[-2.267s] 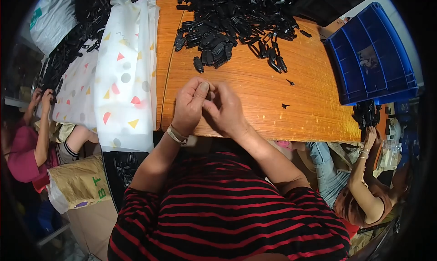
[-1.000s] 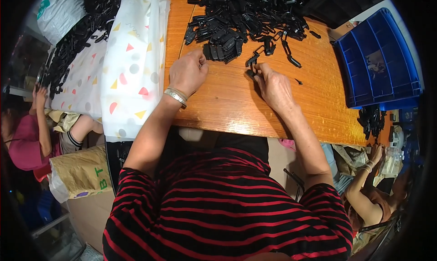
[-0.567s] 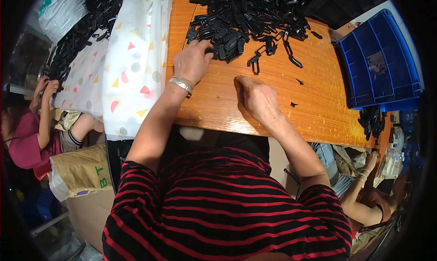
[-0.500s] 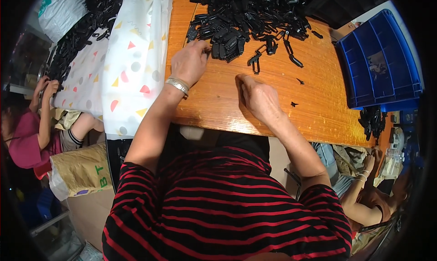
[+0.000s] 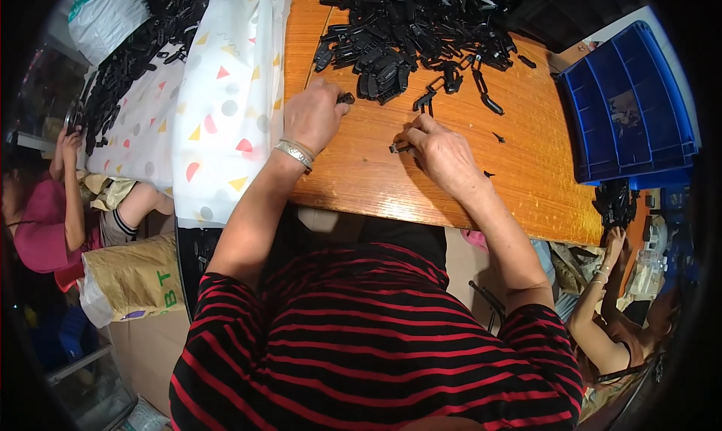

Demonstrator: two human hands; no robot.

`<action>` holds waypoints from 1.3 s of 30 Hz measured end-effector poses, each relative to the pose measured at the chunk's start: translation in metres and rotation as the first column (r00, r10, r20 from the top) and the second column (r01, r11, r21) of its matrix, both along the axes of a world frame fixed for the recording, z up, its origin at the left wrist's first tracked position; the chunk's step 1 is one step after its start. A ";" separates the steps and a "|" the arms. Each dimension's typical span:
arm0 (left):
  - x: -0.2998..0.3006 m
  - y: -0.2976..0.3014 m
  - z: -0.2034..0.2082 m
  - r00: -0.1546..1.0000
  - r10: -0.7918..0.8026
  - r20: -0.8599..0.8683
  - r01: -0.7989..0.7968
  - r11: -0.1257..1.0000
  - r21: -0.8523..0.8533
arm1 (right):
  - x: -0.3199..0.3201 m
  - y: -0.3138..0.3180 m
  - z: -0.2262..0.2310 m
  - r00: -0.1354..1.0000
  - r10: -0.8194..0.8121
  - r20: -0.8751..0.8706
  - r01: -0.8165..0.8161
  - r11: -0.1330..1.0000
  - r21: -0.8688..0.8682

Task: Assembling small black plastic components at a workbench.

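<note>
My left hand (image 5: 313,116) is closed on a small black plastic part (image 5: 345,98), which shows between thumb and fingertips. A little lower and to the right, my right hand (image 5: 445,154) pinches a slim black plastic piece (image 5: 398,147) whose end sticks out left of the fingers. Just beyond the right fingertips lies a black open-frame piece (image 5: 426,101), partly covered by that hand. A large heap of black plastic parts (image 5: 414,25) spreads over the far side of the wooden table (image 5: 361,177), with a denser cluster of pieces (image 5: 382,77) at its near edge.
Patterned white sheeting (image 5: 226,115) covers the area on the left. Two tiny black bits, one of them a dark sliver (image 5: 499,138), lie right of my right hand. A blue plastic bin (image 5: 628,104) stands at the right. Co-workers sit at both sides; a brown sack (image 5: 135,277) is on the floor.
My left hand has drawn back slightly from the heap with a black part now showing in it. My right hand has shifted up and right, and a black piece now shows in its fingers.
</note>
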State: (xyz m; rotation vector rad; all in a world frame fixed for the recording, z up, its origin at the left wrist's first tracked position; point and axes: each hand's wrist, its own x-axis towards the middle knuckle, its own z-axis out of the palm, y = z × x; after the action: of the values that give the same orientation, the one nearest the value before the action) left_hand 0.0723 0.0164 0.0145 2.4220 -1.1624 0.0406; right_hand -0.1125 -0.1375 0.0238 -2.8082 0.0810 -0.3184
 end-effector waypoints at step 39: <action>-0.071 0.053 0.017 0.300 -0.625 -0.721 -0.206 0.696 -0.688 | 0.013 0.105 0.004 0.894 -0.298 0.334 0.012 0.761 0.649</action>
State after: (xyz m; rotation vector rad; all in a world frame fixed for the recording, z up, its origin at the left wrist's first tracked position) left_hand 0.0010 0.0689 0.0313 1.0996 -0.6548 -0.8235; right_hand -0.0995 -0.0328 0.0277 -2.0050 0.2768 -0.7732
